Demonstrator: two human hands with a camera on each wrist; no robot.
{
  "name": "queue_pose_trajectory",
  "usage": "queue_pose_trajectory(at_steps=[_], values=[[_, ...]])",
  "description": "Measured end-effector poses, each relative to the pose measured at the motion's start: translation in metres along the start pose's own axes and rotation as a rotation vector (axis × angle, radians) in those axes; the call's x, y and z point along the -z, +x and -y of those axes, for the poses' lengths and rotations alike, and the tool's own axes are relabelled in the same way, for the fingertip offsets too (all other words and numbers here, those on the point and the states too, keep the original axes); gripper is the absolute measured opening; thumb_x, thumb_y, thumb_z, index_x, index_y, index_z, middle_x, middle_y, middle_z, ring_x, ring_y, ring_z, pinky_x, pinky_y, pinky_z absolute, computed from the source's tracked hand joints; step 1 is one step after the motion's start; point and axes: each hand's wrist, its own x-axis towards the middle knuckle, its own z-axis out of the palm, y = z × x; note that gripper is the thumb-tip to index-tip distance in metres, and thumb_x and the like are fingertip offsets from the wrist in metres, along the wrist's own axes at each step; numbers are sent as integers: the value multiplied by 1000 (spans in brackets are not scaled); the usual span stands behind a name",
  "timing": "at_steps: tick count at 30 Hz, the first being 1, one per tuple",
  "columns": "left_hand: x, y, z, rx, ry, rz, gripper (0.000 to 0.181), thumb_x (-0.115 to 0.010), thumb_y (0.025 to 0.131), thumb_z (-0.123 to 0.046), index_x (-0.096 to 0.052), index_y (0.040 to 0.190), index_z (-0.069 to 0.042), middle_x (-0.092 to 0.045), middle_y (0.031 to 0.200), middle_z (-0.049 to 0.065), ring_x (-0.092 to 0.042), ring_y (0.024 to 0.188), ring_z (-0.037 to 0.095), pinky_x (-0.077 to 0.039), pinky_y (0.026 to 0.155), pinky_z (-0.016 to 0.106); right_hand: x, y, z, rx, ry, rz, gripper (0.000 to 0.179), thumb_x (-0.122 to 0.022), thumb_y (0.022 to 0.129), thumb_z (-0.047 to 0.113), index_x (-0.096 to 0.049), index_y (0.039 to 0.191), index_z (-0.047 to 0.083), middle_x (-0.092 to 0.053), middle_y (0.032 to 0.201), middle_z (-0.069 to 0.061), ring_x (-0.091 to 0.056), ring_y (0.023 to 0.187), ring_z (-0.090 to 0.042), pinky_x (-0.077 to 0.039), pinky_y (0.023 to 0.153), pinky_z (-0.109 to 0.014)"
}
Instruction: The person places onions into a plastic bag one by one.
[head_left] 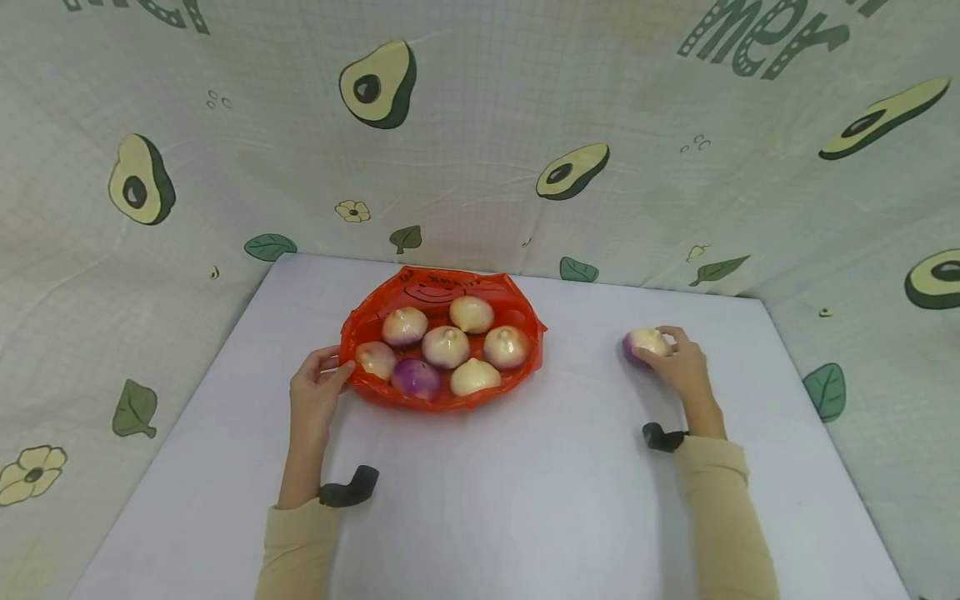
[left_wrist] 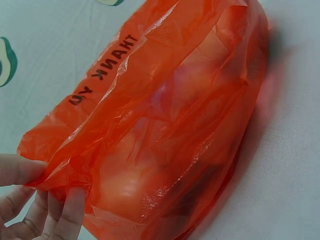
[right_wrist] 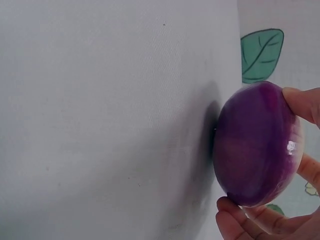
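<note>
A red plastic bag (head_left: 517, 310) lies with its mouth wide, holding several purple-and-white turnips (head_left: 446, 347). My left hand (head_left: 315, 390) pinches the bag's rim at its left side, thumb on one face and fingers on the other. In the left wrist view the bag (left_wrist: 165, 120) hides most of the turnips behind its thin film. Off to the right, my right hand (head_left: 684, 367) grips a single turnip (right_wrist: 255, 145) between thumb and fingers, its purple side turned down toward the table. The turnip is at or just above the surface; I cannot tell which.
The white table (head_left: 495, 500) carries the bag and ends at a cloth backdrop (head_left: 480, 117) printed with avocados and leaves. Black camera mounts (head_left: 352, 487) are worn on both wrists. Writing shows on the bag's far wall.
</note>
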Motion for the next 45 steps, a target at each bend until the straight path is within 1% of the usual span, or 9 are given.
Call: queue_pose_trajectory(at_steps=[9, 15, 21, 24, 31, 35, 38, 42, 45], values=[[1, 0, 1, 3, 3, 1, 36, -60, 90, -23, -55, 123, -11, -55, 108, 6, -56, 81, 5, -53, 72, 13, -8, -3, 4, 5, -10, 23, 72, -63, 84, 46, -36, 137, 6, -42, 123, -34, -41, 109, -44, -40, 81, -51], [2, 0, 1, 6, 6, 3, 36, -60, 90, -23, -55, 124, -11, -56, 109, 7, -56, 81, 4, -52, 72, 13, -14, -7, 7, 8, -12, 31, 72, -62, 84, 47, -35, 138, 7, -41, 124, -34, -42, 109, -45, -41, 82, -52], [1, 0, 2, 13, 22, 4, 36, -59, 90, -24, -55, 124, -12, -56, 112, 8, -57, 81, 5, -53, 74, 15, -19, -15, 14, 33, -10, 52, 71, -63, 85, 43, -35, 137, 6, -40, 123, -35, -43, 109, -44, -41, 84, -54], [1, 0, 1, 15, 23, 6, 36, -59, 91, -24, -55, 125, -12, -56, 112, 8, -57, 82, 5, -53, 75, 16, -22, -20, 19, 50, -6, 48, 68, -63, 85, 39, -35, 136, 4, -40, 122, -36, -43, 110, -46, -40, 86, -57], [0, 0, -1, 20, 12, 11, 35, -59, 91, -23, -55, 124, -12, -56, 112, 8, -57, 82, 6, -52, 72, 13, -31, -27, 22, 52, -3, 47, 70, -62, 86, 44, -34, 137, 6, -39, 121, -35, -43, 110, -45, -40, 87, -57], [0, 1, -2, 19, 18, 12, 37, -59, 91, -24, -54, 125, -12, -56, 114, 9, -57, 82, 5, -52, 71, 12, -34, -30, 24, 71, 4, 27, 70, -60, 86, 44, -34, 139, 6, -39, 123, -33, -43, 111, -43, -39, 89, -57], [0, 1, -2, 26, 16, 11, 36, -59, 91, -24, -54, 124, -12, -56, 113, 8, -57, 81, 5, -52, 70, 11, -35, -33, 28, 95, 15, 1, 69, -61, 86, 45, -35, 138, 7, -40, 122, -31, -44, 107, -40, -40, 88, -54], [0, 1, -1, 24, 8, 12, 36, -59, 90, -23, -55, 124, -12, -56, 112, 8, -57, 81, 5, -52, 70, 11, -35, -38, 38, 127, 39, -36, 68, -62, 85, 46, -37, 137, 9, -42, 120, -28, -45, 101, -35, -41, 81, -46], [0, 1, -1, 16, 4, 12, 35, -59, 90, -23, -55, 124, -12, -56, 110, 7, -57, 80, 4, -52, 70, 12, -34, -43, 49, 133, 62, -47, 68, -62, 85, 47, -37, 138, 12, -42, 121, -26, -45, 100, -33, -42, 78, -40]])
